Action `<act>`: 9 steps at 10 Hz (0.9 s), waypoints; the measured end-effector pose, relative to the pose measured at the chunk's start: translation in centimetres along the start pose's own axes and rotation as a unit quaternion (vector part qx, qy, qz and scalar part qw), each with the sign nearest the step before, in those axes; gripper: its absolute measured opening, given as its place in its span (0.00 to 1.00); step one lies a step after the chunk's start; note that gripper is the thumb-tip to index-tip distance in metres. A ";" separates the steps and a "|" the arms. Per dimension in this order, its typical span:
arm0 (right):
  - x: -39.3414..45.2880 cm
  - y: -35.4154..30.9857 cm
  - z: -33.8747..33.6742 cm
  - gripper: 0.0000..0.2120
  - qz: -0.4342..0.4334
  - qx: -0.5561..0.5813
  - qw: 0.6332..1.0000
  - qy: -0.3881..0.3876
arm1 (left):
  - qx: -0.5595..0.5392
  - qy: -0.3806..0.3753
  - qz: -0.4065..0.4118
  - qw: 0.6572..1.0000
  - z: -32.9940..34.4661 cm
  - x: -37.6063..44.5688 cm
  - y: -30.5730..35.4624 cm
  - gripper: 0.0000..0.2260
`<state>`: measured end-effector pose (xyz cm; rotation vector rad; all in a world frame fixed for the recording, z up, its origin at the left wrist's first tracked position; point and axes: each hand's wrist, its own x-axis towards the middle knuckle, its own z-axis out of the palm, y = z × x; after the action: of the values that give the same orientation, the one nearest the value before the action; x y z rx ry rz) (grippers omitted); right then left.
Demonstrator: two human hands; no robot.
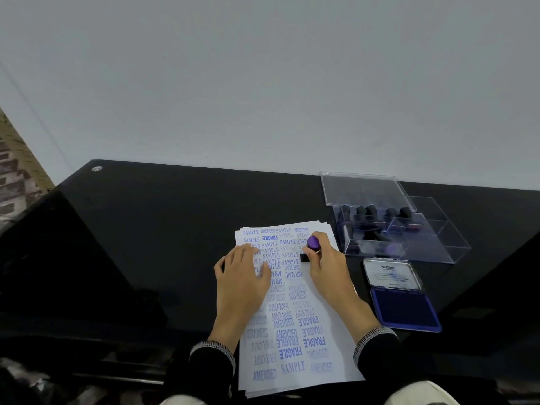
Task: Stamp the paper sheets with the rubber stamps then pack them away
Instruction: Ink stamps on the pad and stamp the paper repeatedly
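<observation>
A stack of white paper sheets (292, 325) lies on the black table, its top sheet covered with blue stamped words. My left hand (244, 276) rests flat on the sheet's left side, fingers spread. My right hand (324, 258) grips a rubber stamp (312, 247) with a purple knob and black base, pressed on the upper right part of the sheet. Right of the paper an open blue ink pad (404, 308) lies with its lid (391, 274) folded back. Behind it, a clear plastic box (415, 244) holds several more stamps (377, 214).
The black glossy table (163, 229) stands against a pale wall. The clear box's lid (362, 188) is raised at the back. The box's right compartments hold nothing. A patterned floor or rug shows at the far left. My dark sleeves reach the table's front edge.
</observation>
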<state>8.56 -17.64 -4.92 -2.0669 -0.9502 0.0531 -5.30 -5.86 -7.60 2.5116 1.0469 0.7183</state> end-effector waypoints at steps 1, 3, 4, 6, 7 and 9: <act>0.1 0.1 0.2 0.13 -0.005 0.008 1.000 0.015 | 0.002 -0.001 0.000 1.000 0.0 0.0 0.0 0.15; 0.2 0.0 0.3 0.12 -0.013 0.020 0.999 0.027 | 0.001 -0.002 -0.005 1.000 0.0 0.0 0.0 0.16; 0.2 -0.2 0.2 0.11 -0.017 0.025 0.999 0.027 | -0.001 -0.002 -0.002 1.000 0.0 0.0 0.0 0.16; 0.1 -0.2 0.3 0.10 -0.016 0.033 0.999 0.029 | -0.009 0.000 -0.003 1.000 -0.1 -0.1 0.1 0.16; 0.1 -0.3 0.3 0.10 -0.020 0.023 0.999 0.022 | -0.008 -0.005 -0.005 1.000 -0.1 -0.1 0.0 0.16; 0.1 -0.1 0.4 0.09 -0.029 -0.002 0.999 0.021 | -0.009 -0.003 -0.004 1.000 -0.1 -0.1 0.0 0.16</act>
<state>8.39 -17.27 -5.06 -2.0357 -0.9852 -0.0220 -5.38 -5.95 -7.55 2.4922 1.0437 0.7155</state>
